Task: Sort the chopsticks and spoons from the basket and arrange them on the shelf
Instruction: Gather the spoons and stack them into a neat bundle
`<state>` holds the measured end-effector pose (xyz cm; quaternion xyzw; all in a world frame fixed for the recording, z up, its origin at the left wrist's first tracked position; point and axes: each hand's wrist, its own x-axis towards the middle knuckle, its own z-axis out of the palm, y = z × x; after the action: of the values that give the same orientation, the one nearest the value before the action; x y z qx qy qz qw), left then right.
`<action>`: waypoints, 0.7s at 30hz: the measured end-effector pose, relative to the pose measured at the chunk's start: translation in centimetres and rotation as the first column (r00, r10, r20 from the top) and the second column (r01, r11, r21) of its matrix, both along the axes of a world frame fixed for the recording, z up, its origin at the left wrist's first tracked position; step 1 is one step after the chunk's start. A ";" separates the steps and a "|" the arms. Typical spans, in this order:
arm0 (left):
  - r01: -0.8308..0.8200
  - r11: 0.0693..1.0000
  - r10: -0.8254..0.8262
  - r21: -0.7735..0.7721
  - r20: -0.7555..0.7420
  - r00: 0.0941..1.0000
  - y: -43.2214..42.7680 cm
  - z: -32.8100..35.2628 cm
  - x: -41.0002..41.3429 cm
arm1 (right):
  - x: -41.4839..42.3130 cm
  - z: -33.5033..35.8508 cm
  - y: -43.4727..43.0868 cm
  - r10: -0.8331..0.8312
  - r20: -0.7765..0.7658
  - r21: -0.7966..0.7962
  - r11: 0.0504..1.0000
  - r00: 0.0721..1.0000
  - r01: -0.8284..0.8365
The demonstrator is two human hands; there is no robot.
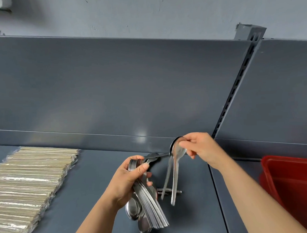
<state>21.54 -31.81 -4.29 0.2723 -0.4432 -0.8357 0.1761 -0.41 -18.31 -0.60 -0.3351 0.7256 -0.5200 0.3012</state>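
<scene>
Many steel spoons, nested as one stack (149,202), clamped in left hand (129,179), handles fanning toward the viewer: likely squared up for laying down as a set. Two further spoons (174,170) hang bowl-up, pinched at the bowls by right hand (200,149), apparently for adding to the stack. Loose spoons (170,191) lie on shelf (92,186) beneath. Wrapped chopsticks (29,185), left side of shelf, ranked in a flat row. Red basket (291,180), right edge; contents cannot be told.
</scene>
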 end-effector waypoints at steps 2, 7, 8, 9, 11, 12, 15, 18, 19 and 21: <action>0.060 0.998 -0.059 0.035 -0.023 0.998 0.6 0.1 -0.2 | 1.6 -0.3 -0.6 0.113 0.054 0.050 0.992 0.992 -0.116; 0.188 0.981 -0.188 -0.049 0.005 0.982 2.0 -0.1 0.1 | 5.4 -2.0 -1.8 0.241 0.132 0.113 0.960 0.962 -0.256; 0.196 0.979 -0.195 -0.063 0.016 0.981 2.1 -0.2 0.3 | 5.9 -2.3 -1.9 0.244 0.158 0.102 0.960 0.957 -0.261; 0.197 0.978 -0.196 -0.068 0.023 0.980 2.3 -0.2 0.4 | 6.4 -2.6 -2.0 0.236 0.186 0.087 0.963 0.954 -0.256; 0.188 0.978 -0.185 -0.087 0.042 0.982 2.3 -0.4 0.9 | 7.1 -3.1 -1.8 0.207 0.236 0.059 0.972 0.950 -0.226; 0.178 0.980 -0.173 -0.094 0.056 0.983 2.3 -0.6 1.1 | 7.4 -3.3 -1.7 0.202 0.250 0.051 0.974 0.947 -0.221; 0.102 0.993 -0.097 -0.060 0.078 0.992 2.2 -1.5 1.7 | 8.2 -3.6 -1.3 0.196 0.260 0.049 0.975 0.945 -0.216; -0.030 0.999 0.031 -0.027 0.036 0.999 2.1 -2.1 1.9 | 9.0 -3.6 -0.8 0.187 0.175 0.138 0.968 0.967 -0.212; -0.077 0.996 0.078 -0.043 0.021 0.997 2.1 -2.1 2.0 | 9.4 -3.5 -0.6 0.212 0.156 0.173 0.956 0.965 -0.238; -0.175 0.980 0.177 -0.099 0.008 0.984 1.8 -2.4 2.0 | 10.2 -3.4 -0.2 0.278 0.178 0.221 0.923 0.944 -0.314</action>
<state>23.58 -29.98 -6.71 0.3086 -0.4593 -0.7918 0.2586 9.74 -18.55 -3.97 -0.3627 0.7020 -0.3971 0.4669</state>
